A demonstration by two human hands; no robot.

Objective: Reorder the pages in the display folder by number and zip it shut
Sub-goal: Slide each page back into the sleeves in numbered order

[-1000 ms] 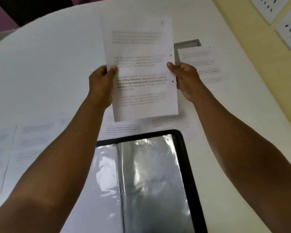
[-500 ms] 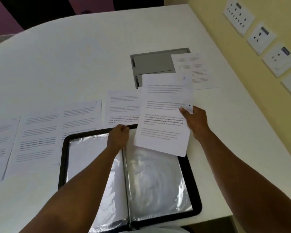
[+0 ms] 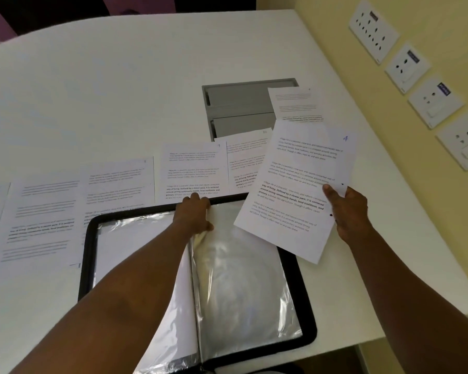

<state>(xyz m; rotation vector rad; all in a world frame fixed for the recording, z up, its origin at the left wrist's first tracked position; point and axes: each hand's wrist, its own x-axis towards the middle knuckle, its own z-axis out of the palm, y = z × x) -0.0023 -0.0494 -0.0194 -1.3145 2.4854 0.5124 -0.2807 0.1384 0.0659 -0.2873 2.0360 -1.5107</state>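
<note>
Handwritten blue "4" on held page (image 3: 295, 190), bold print "Defined by a slower pace" there

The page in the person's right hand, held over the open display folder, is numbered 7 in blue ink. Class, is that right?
Not quite. The head view shows the page, gripped by the right hand over the open display folder, numbered 4 in blue ink, not 7.

head camera looks forward and down, close over the table (image 3: 119, 103)
</note>
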